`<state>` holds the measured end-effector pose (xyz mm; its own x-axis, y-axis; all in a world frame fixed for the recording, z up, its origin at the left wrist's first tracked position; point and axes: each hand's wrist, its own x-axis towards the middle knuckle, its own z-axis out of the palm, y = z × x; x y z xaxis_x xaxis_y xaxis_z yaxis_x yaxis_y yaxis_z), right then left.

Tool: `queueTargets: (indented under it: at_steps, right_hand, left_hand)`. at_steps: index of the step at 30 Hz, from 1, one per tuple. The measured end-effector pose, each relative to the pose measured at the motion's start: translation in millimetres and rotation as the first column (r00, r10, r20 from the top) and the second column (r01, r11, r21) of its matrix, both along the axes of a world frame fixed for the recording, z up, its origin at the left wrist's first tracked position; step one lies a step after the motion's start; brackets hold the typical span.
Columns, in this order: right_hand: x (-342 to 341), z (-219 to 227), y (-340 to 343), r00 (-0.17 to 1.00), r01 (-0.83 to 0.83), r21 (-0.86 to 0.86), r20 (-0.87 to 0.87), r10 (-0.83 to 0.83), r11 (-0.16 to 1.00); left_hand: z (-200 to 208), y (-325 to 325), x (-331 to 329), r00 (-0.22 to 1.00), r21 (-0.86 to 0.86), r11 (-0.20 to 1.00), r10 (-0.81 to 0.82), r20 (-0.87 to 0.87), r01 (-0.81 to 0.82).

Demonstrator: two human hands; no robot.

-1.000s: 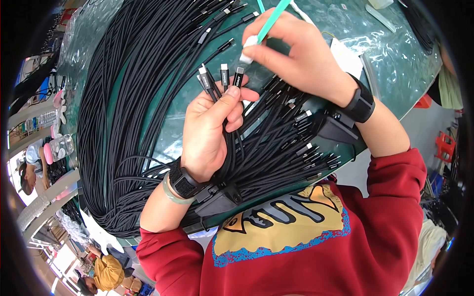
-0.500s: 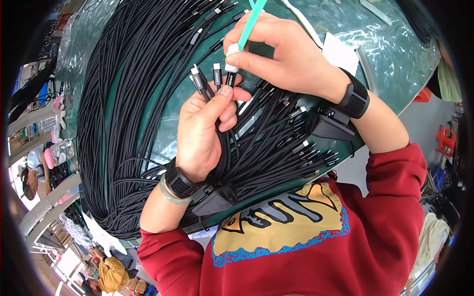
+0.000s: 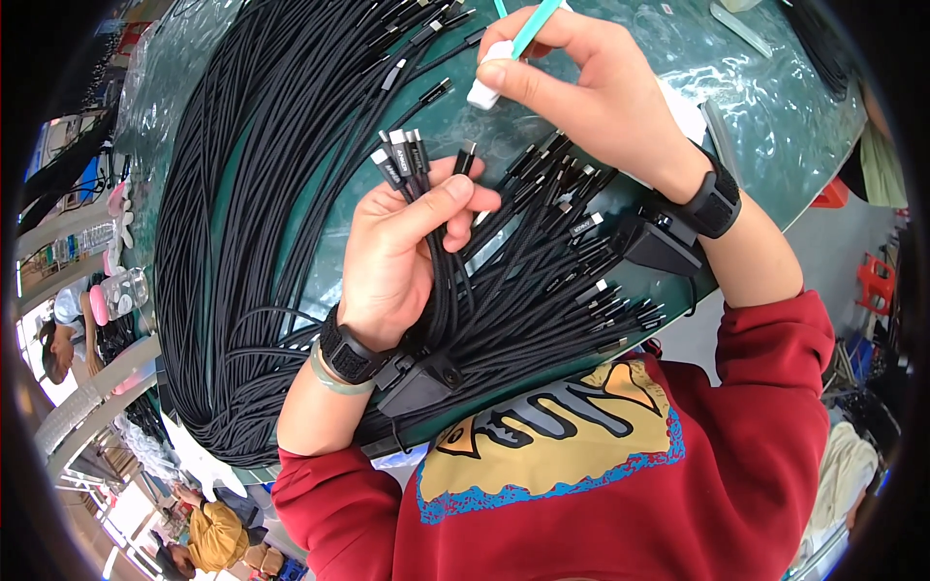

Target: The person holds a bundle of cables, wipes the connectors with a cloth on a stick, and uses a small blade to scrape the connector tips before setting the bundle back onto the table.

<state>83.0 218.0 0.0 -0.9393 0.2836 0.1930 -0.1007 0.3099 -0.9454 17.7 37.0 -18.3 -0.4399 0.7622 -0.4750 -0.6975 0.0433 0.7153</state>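
My left hand (image 3: 402, 242) is closed around several black braided cables (image 3: 441, 300), their plug ends fanned out above the fingers. One plug (image 3: 466, 160) stands apart from the others, pinched between thumb and forefinger, its metal tip bare. Up and to the right of it, my right hand (image 3: 591, 82) pinches a white wad (image 3: 489, 82), which looks like folded cloth. From the wad rises a teal tool (image 3: 535, 27) with a flat, narrow handle, cut off by the upper edge. The wad is apart from the plugs.
A large looped bundle of black cables (image 3: 208, 242) covers the table's left side. More cable ends (image 3: 591, 290) lie beneath and right of my left hand. Black wrist-mounted devices (image 3: 659, 242) sit on both wrists. Two other people (image 3: 215, 533) are at far left. A red stool (image 3: 875, 283) stands right.
My right hand has moved up and right, taking the white wad off the plug held in my left hand. The left hand's plugs have shifted slightly, and the pinched one now stands separate.
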Motion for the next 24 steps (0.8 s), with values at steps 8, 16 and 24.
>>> queueTargets:
  at_steps: [8, 16, 24]
  right_hand:
    - [-1.1, -22.5, -16.2, 0.953, -0.062, 0.349, -0.257, 0.159, 0.935]
    - [-4.4, -23.7, -12.0, 0.949, 0.087, 0.492, -0.304, 0.077, 0.866]
    - [-6.8, -22.5, -5.4, 0.954, 0.069, 0.469, -0.289, 0.080, 0.880]
  left_hand:
    - [1.0, 6.0, 7.6, 0.980, -0.113, 0.984, 0.120, -0.158, -0.139]
    - [1.1, 5.5, 9.4, 0.979, -0.122, 0.980, 0.138, -0.153, -0.157]
    - [1.8, 7.1, 9.3, 0.977, -0.155, 0.975, 0.136, -0.162, -0.161]
